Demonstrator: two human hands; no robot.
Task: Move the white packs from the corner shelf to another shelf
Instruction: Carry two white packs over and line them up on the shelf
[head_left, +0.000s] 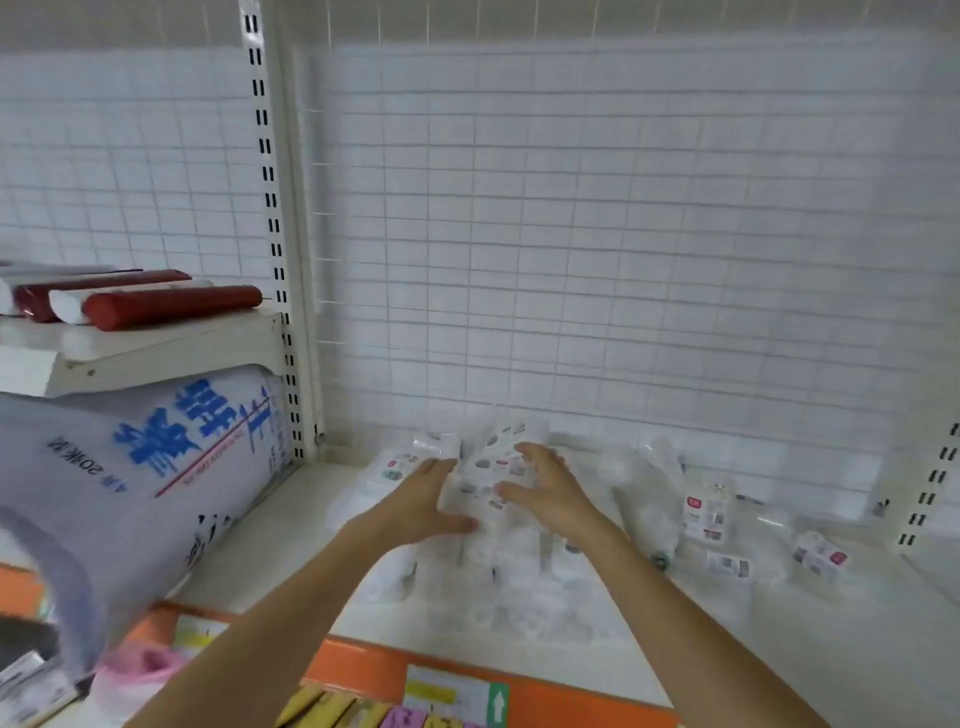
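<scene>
Both arms reaching forward over the corner shelf, a pale surface with an orange front strip carrying a price label. Left hand and right hand pressed against opposite sides of a bundle of white packs, lifted a little above the shelf; fingers of the right hand spread and curled over the bundle's far side, left fingers laid straighter along its near side with the thumb underneath. Bundle clamped between the two hands, printed labels facing up. More white packs in clear wrap lying flat on the shelf directly beneath and in front of the hands. Loose packs scattered further right along the back, some upright against the wire grid back panel, one small pack lying near the right end. Slotted upright post standing at the corner. On the left, a large white sack with blue lettering leaning beside the shelf, under a higher shelf holding dark red rolls. Picture somewhat blurred, label print unreadable.
</scene>
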